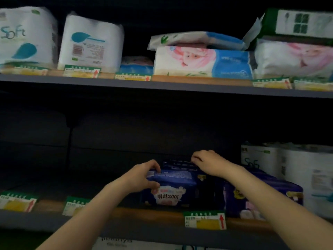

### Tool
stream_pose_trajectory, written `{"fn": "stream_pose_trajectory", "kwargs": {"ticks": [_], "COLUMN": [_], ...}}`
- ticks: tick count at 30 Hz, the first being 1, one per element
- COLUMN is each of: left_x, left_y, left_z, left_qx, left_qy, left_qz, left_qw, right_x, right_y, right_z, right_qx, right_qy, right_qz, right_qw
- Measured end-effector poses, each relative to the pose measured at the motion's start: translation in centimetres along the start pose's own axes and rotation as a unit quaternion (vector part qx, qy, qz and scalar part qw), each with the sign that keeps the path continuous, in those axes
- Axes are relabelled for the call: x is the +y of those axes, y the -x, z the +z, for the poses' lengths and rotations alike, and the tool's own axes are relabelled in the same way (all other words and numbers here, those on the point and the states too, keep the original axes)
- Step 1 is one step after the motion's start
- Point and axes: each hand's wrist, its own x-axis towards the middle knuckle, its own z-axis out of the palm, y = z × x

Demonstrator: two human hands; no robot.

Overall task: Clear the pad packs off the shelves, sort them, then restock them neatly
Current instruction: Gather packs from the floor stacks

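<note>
On the lower shelf (147, 214), a dark blue pad pack (173, 188) stands near the front edge, its print upside down, and the left hand (144, 177) grips its upper left corner with fingers curled over the top and the thumb against the front face. The right hand (207, 162) reaches further back, fingers bent down onto the top of a second dark pack (180, 165) behind the first — whether they pinch it or only press on it I cannot tell. Just to the right, under the right forearm, more blue packs (261, 197) lie close against the held one, and beyond them white tissue-roll packs (288, 170) fill the shelf's right end, so that side is crowded. To the left of the held pack the shelf is dark and open all the way to its left end. Green-and-yellow price tags (205, 220) hang along the front edge, one directly below the packs. The upper shelf (162, 85) overhead carries white roll packs (90, 42) at its left end and soft tissue packs (201, 60) stacked toward the right, with a green-and-white box (297, 22) on top at the far right corner; a tall dark gap separates the two shelves above the hands.
</note>
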Motion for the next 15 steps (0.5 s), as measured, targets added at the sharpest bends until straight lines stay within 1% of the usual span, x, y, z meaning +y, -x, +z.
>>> {"fn": "stream_pose_trajectory", "kwargs": {"ticks": [1, 3, 5, 6, 8, 9, 11, 15], "left_x": [0.5, 1.8, 3.1, 3.6, 4.4, 4.8, 5.4, 6.1], "left_y": [-0.5, -1.5, -2.4, -2.8, -3.9, -4.4, -5.5, -6.4], "left_z": [0.7, 2.0, 3.6, 4.4, 6.1, 6.8, 8.0, 8.2], "left_qx": [0.010, 0.019, 0.008, 0.013, 0.044, 0.056, 0.061, 0.030], "left_qy": [-0.023, -0.130, -0.257, -0.306, -0.360, -0.363, -0.350, -0.310], "left_qz": [0.003, 0.012, 0.031, 0.045, 0.064, 0.068, 0.081, 0.136], "left_qw": [1.000, 0.991, 0.966, 0.951, 0.930, 0.927, 0.931, 0.941], "right_x": [0.8, 2.8, 5.3, 6.3, 8.0, 8.5, 8.9, 9.1], "right_y": [0.8, 2.7, 4.4, 5.0, 5.2, 5.0, 4.8, 5.0], "right_z": [-0.9, -2.4, -3.2, -3.0, -2.3, -2.0, -1.8, -1.8], "right_qx": [-0.025, -0.122, -0.219, -0.242, -0.241, -0.235, -0.229, -0.212], "right_qy": [0.048, 0.130, 0.148, 0.142, 0.108, 0.096, 0.097, 0.087], "right_qz": [0.003, 0.027, 0.089, 0.106, 0.109, 0.100, 0.079, 0.065], "right_qw": [0.999, 0.984, 0.960, 0.954, 0.958, 0.962, 0.965, 0.971]}}
